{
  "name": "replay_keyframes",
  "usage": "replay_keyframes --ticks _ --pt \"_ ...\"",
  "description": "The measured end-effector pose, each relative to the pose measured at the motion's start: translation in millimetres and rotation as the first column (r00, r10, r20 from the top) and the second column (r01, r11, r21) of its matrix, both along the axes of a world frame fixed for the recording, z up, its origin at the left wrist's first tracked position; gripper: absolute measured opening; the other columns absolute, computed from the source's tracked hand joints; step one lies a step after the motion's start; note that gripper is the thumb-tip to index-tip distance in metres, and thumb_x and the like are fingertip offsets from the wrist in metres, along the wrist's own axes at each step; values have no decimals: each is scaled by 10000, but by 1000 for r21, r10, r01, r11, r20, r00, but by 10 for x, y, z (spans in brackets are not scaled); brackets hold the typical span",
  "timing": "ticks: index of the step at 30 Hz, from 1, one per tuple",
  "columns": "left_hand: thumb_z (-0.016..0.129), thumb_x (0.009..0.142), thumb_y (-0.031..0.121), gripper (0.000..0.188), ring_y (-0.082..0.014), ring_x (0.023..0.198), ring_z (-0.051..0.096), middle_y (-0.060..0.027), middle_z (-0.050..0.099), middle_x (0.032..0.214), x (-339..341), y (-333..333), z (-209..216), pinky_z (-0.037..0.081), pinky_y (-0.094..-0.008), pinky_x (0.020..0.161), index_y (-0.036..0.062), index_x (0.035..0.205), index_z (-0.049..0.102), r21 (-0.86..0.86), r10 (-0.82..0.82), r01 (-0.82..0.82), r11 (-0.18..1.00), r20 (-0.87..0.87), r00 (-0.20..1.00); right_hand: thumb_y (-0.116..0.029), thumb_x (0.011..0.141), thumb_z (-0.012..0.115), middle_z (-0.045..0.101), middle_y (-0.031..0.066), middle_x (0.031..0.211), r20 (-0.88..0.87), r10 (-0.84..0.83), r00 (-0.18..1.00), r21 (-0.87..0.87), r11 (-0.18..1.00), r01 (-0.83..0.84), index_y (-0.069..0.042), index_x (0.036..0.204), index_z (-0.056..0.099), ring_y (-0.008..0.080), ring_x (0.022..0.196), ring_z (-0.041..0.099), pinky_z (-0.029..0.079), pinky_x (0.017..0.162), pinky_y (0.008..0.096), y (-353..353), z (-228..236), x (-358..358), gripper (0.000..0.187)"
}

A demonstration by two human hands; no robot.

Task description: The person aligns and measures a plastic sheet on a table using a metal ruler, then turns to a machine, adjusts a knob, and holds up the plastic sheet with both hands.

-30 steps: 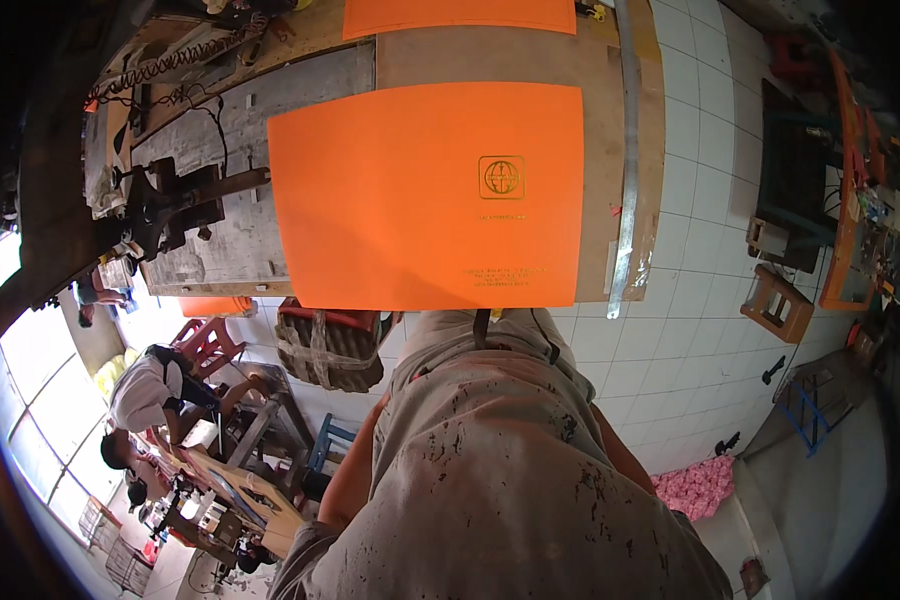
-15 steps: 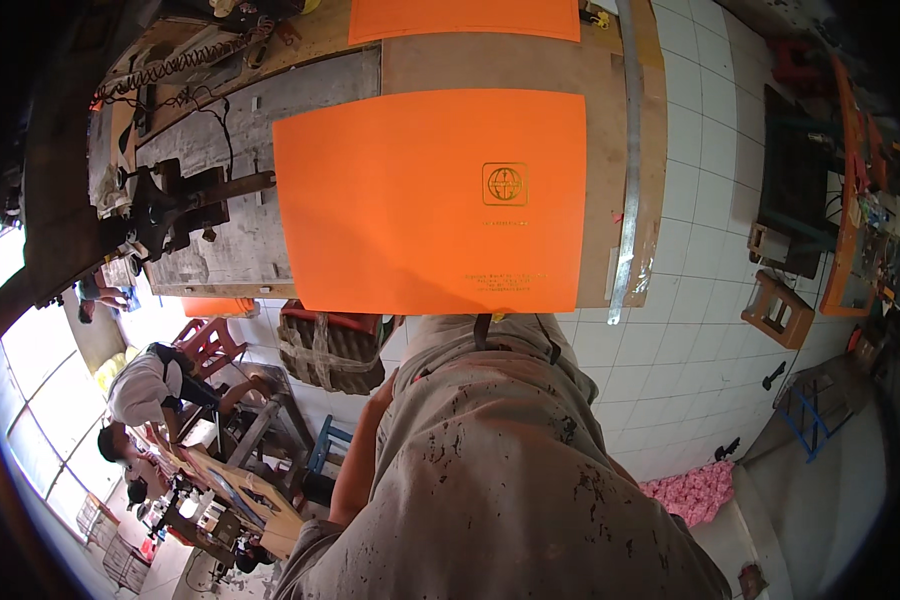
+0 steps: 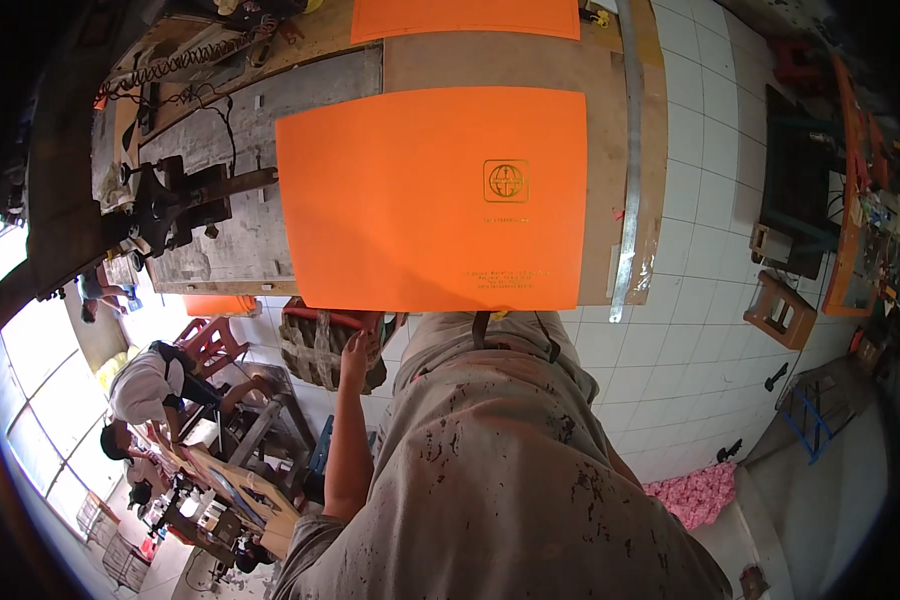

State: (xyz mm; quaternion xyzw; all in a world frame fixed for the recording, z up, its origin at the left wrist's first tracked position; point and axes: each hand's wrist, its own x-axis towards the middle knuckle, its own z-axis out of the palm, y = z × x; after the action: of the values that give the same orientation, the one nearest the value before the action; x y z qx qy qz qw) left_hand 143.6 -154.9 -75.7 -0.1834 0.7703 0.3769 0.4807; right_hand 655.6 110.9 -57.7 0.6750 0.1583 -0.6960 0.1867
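Orange sheet (image 3: 400, 200), lying on the table (image 3: 602, 240) ahead and to the right of the left hand (image 3: 354, 352) (spread or pinching, I cannot tell; right hand out of view), could crease or slide if the waist (image 3: 518, 335), close to its near edge, presses it.

Orange sheet (image 3: 410, 210): roughly rectangular, unfolded, laid flat on the counter (image 3: 220, 245), long side running left to right. Near edge reaches slightly past the counter's near edge. Surface smooth, with a soft shadow across the lower left-centre. Right half bears a gold framed globe emblem (image 3: 506, 181), one short gold line below it and small gold lettering (image 3: 508, 280) near the bottom edge.
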Motion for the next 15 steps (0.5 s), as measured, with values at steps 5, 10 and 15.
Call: replay_keyframes --ticks 5,10,15 --pt "570 1051 377 461 -151 948 695 -86 725 1133 356 -620 -396 493 -258 676 22 1345 596 102 -201 206 973 -58 978 -249 1050 522 661 154 1296 -21 15 1000 -15 1000 -16 13 1348 598 273 1231 608 455 1061 366 2 0 -49 404" --pt "568 1050 371 522 -255 1029 706 -175 703 1179 458 -402 -353 554 -308 805 -34 1380 557 24 -83 81 996 111 990 -249 1048 524 664 151 1293 -7 -2 1000 3 1000 2 13 1347 600 274 1229 609 456 1059 366 -70 -48 1 404" --pt "554 1048 394 509 -225 1017 702 -143 714 1186 402 -451 -305 529 -307 787 7 1379 570 -9 -51 53 999 120 991 -249 1047 527 666 149 1290 -5 1 1000 3 1000 -1 13 1346 601 274 1226 611 458 1058 366 -109 -56 8 404"
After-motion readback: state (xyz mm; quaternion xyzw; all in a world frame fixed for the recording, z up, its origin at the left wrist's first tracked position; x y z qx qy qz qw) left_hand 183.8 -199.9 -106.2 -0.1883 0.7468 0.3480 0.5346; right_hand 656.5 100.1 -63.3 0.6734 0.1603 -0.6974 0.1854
